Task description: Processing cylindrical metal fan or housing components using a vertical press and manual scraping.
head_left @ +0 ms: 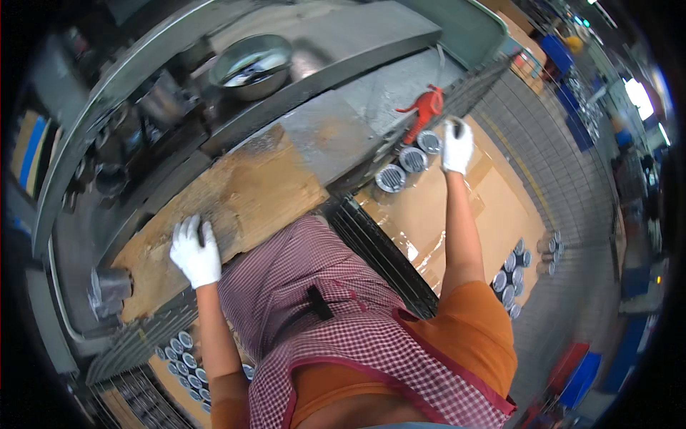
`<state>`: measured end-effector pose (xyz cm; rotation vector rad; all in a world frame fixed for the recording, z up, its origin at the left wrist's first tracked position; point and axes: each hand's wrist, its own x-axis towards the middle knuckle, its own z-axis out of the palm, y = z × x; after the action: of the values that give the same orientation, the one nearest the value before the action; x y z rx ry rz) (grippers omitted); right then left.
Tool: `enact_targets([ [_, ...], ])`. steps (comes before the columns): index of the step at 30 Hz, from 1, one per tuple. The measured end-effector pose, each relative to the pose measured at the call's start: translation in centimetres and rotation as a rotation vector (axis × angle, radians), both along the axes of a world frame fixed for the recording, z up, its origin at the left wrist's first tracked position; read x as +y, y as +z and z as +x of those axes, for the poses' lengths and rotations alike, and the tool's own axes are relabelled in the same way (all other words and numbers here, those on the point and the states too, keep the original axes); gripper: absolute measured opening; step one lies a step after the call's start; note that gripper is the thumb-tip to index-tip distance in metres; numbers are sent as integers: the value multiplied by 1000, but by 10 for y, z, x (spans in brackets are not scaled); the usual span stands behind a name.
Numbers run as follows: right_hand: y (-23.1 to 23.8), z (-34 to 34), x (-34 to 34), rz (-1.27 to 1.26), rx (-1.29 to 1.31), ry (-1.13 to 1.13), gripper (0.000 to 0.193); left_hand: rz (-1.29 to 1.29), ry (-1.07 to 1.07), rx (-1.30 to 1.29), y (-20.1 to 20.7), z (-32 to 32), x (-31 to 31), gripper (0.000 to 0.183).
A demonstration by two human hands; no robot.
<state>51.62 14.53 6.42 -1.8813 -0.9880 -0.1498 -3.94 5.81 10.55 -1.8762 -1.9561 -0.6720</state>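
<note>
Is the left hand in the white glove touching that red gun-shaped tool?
Apart. The head view shows flat brown board and grey metal surface between the left hand and the red tool.

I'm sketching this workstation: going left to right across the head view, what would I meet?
Silvery metal piece, white-gloved left hand, three silvery cylinders in a row, white-gloved right hand, farther-right cluster of cylinders.

No text, label, number or sign can be read anywhere. On the round metal parts [413,160], the red air gun [429,107] and the cardboard [493,189], no lettering can be made out. The blue bins [557,56] toward the far right edge are too small and blurred to tell.
</note>
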Motion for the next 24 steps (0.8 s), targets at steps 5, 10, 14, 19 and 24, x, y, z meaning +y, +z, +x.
enact_targets([
  [5, 113, -117, -36, 526, -120, 363, 18, 0, -8, -42, 17, 2, -4, 21],
  [10, 119, -145, -1, 83, -397, 769, 23, -24, -58, -192, 10, -1, -7, 23],
  [14, 81, -155, 18, -161, -435, 409, 44, -10, -27, -228, -4, -2, -15, 34],
  [19, 82, -157, 21, -173, -386, 448, 48, -4, 160, -381, 37, -62, -29, 45],
  [24, 83, -159, 30, -242, -354, 361, 51, 89, 743, -345, 98, -202, -61, 56],
])
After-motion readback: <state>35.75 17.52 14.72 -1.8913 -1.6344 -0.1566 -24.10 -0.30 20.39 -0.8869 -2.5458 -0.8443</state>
